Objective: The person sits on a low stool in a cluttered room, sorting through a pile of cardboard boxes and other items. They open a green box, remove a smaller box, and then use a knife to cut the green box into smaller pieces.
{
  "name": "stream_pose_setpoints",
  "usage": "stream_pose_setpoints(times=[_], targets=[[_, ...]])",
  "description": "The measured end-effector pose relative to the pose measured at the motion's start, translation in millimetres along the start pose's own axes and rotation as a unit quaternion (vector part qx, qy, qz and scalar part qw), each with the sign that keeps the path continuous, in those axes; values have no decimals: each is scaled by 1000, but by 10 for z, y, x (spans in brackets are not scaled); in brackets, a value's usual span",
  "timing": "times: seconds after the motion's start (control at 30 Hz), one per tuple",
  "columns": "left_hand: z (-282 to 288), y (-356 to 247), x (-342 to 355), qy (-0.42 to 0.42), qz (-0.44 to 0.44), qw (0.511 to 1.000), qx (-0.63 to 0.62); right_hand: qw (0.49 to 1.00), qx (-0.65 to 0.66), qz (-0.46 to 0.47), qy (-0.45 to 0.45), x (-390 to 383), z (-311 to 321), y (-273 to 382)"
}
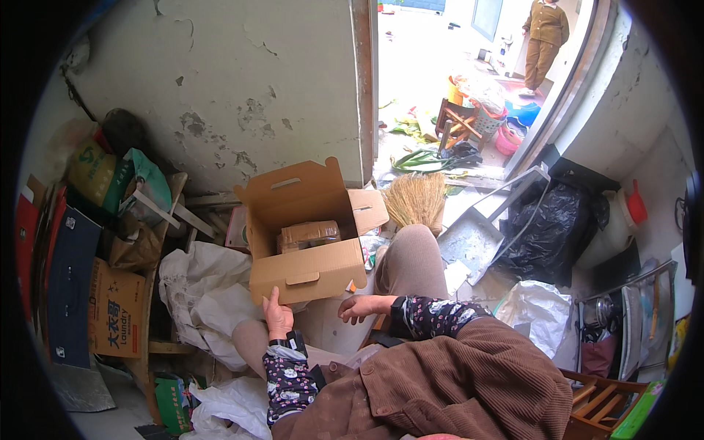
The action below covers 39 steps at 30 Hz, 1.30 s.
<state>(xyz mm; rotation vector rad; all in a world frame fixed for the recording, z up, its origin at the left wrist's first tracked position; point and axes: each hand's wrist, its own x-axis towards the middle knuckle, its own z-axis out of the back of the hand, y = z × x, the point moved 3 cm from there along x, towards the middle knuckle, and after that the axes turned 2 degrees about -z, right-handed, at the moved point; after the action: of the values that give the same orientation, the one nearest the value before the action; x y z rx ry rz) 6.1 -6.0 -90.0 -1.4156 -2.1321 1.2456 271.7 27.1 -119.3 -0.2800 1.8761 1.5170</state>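
Note:
An open cardboard box [308, 273] is tilted toward me above my legs, with its flaps spread and a smaller brown package [306, 236] inside. My left hand [279, 315] grips the box's lower front edge at the left, thumb upright against the cardboard. Below the box's right corner hangs my right hand [359, 308], loosely bent with fingers apart, holding nothing and not touching the box. A small orange and white scrap [350, 286] shows just above that hand.
A straw broom [414, 196] and metal dustpan [469, 238] lie by the doorway, beside black bags [546, 227]. White sacks [209, 301], stacked boxes [117, 308] and boards line the left. A wooden stool [594, 400] is at lower right. A person [545, 40] stands outside.

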Motion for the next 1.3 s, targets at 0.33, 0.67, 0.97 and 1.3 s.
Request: stream_pose_setpoints(times=[0.33, 0.67, 0.97, 1.3], targets=[[1, 6, -12, -18, 8, 1000, 1, 1000, 9, -2, -1, 29, 4, -51], [-86, -36, -49, -16, -4, 1000, 10, 1000, 15, 5, -8, 91, 11, -102], [49, -38, -68, -34, -17, 974, 222, 996, 48, 57, -46, -104, 45, 23], [-244, -127, -222, -15, 14, 1000, -13, 818, 388, 281, 318, -1053, 8, 1099]])
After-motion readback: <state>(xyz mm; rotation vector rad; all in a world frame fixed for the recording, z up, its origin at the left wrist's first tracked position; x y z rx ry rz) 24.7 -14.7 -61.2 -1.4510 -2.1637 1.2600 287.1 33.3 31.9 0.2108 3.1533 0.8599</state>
